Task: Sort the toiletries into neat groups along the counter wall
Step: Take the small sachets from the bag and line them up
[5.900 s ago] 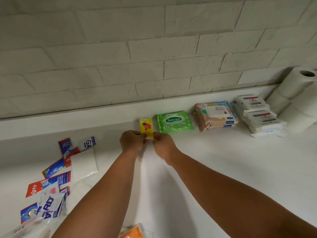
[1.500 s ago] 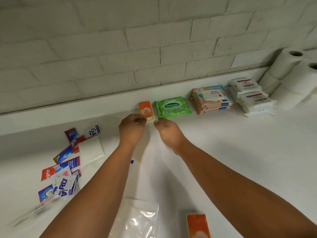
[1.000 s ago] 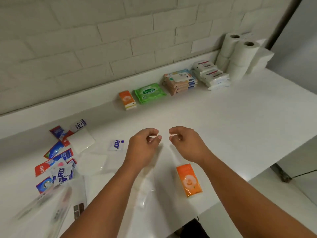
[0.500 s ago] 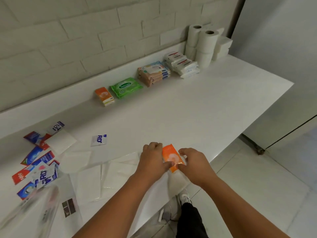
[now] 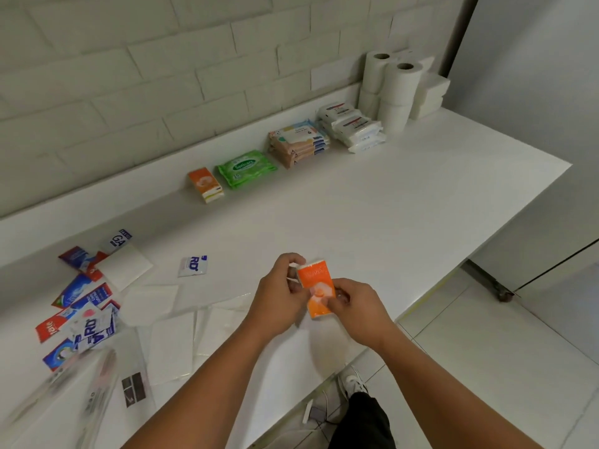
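Orange tissue pack (image 5: 316,283), over the tabletop's (image 5: 389,222) near edge, is what I am pinching in each grip, left hand (image 5: 280,298) and right hand (image 5: 355,311), probably squaring it to join the matching pack (image 5: 205,183) at the wall (image 5: 162,76).

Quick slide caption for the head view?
Left hand and right hand grip an orange pack over the counter; sorted packs line the wall.

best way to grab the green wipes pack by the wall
Likely from above, pinching the green wipes pack across its front and back long edges: it lies flat, and the orange tissue stack and the wipes pile crowd its short ends.
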Demonstrator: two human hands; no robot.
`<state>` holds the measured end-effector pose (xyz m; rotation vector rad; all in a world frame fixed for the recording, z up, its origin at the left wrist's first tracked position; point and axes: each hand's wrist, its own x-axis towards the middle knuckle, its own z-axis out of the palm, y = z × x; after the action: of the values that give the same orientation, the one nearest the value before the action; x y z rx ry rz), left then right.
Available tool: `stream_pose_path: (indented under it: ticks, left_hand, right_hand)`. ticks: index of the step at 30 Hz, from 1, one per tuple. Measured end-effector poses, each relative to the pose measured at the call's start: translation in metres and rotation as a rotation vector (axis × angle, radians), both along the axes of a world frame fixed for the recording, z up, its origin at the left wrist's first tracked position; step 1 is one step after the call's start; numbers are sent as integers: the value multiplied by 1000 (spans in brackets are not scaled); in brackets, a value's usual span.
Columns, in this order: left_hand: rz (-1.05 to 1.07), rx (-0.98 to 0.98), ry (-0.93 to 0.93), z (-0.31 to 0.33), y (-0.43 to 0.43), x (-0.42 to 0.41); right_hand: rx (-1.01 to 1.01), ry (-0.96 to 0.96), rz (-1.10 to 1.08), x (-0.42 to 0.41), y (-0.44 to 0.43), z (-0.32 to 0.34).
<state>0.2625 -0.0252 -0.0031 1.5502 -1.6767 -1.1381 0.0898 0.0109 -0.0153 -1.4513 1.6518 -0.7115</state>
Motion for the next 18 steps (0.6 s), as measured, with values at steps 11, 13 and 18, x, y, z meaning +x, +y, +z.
stream_pose_path:
  ticks: [11,13,18]
  left_hand:
    - [281,110,156,20,-28,27]
    - [296,147,173,19,-32,31]
    - [424,154,272,27,-46,35]
  right_hand:
    - [30,-410,18,24,-72,24]
    - [28,-412,64,29,-88,26]
    - [62,-459,149,44,-125,28]
